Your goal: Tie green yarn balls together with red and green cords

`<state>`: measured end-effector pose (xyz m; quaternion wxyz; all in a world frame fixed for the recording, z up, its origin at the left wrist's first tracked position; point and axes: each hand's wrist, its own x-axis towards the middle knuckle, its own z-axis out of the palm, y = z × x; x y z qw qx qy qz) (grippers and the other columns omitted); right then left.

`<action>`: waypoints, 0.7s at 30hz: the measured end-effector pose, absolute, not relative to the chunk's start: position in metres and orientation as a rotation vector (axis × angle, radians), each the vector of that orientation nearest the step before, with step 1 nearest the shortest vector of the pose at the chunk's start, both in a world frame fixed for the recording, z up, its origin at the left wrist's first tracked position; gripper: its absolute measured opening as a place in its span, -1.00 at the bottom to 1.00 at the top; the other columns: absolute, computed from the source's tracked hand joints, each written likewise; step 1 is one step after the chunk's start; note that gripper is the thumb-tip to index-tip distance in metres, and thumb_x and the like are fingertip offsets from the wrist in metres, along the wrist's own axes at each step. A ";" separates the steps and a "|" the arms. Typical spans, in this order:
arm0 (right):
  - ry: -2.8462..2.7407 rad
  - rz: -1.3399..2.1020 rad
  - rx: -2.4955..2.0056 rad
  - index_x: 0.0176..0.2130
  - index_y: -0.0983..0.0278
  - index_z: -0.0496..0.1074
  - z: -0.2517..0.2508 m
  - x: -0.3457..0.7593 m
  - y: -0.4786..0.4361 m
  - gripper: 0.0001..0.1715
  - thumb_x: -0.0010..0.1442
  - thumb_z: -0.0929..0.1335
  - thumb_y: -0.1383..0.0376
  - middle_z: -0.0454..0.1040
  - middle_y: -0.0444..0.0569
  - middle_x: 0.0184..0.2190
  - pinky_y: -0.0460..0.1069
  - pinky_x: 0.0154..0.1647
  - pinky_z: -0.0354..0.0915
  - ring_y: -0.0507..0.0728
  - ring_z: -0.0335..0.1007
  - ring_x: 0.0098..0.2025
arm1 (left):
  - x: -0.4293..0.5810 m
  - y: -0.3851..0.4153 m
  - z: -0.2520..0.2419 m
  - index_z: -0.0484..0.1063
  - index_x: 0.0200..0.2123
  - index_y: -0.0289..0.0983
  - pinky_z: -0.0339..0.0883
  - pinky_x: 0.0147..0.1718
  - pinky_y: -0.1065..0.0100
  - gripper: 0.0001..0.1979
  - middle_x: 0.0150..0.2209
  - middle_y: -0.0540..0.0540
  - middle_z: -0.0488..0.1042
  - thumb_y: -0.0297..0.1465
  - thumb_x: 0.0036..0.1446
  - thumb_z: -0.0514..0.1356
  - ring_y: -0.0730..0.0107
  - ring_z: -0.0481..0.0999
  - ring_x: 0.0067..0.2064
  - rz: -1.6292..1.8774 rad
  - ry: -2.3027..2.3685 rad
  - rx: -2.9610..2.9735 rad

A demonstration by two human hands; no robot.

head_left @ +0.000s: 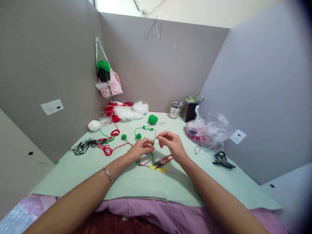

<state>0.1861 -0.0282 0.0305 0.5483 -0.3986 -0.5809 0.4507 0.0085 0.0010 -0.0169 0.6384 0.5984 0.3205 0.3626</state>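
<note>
My left hand (142, 149) is closed in a pinch on a thin dark strand (155, 136) that stands up from the fingertips; it could be yarn or a needle. A piece of green yarn (152, 158) hangs below those fingers. Just to the right, my right hand (170, 143) has thumb and forefinger pressed together close to the strand; what they hold is too small to make out. Under the hands lie red-handled thread snips (166, 160) and a yellow-handled tool (159, 169), its thin metal shaft pointing left.
Black yarn (86, 146), red yarn (106, 150) and small green balls (138, 136) lie to the left. Farther back are white stuffing (129, 112), a green yarn ball (153, 119) and a can (174, 110). A plastic bag (207, 130) and black claw clip (223, 160) sit right.
</note>
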 end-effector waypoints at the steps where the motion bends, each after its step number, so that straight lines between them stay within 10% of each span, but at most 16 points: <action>1: -1.374 1.080 -0.938 -0.39 0.29 0.48 0.031 0.186 -0.028 -0.79 0.02 0.46 0.19 0.44 -0.12 -0.53 -0.05 -0.47 0.28 0.00 0.29 -0.53 | 0.008 0.001 -0.017 0.42 -0.14 -0.29 0.30 -0.16 0.31 -0.59 -0.27 -0.08 0.52 -0.32 -0.08 0.38 0.38 0.50 -0.25 0.828 0.734 1.375; 13: -1.345 1.211 -0.969 -0.36 0.28 0.37 0.031 0.187 -0.028 -0.76 0.05 0.43 0.18 0.51 -0.10 -0.41 -0.08 -0.45 0.35 0.00 0.43 -0.49 | 0.003 0.004 -0.011 0.45 -0.16 -0.29 0.24 -0.38 0.37 -0.69 -0.21 -0.11 0.50 -0.25 0.04 0.25 0.42 0.42 -0.36 1.010 0.897 1.496; 21: -1.385 1.189 -0.986 -0.28 0.32 0.53 0.024 0.190 -0.023 -0.66 0.04 0.47 0.12 0.38 -0.17 -0.56 -0.09 -0.51 0.18 -0.05 0.21 -0.56 | -0.002 0.002 -0.014 0.51 -0.21 -0.21 0.23 -0.08 0.25 -0.81 -0.21 -0.07 0.44 -0.44 0.07 0.20 0.26 0.35 -0.13 0.826 0.941 2.259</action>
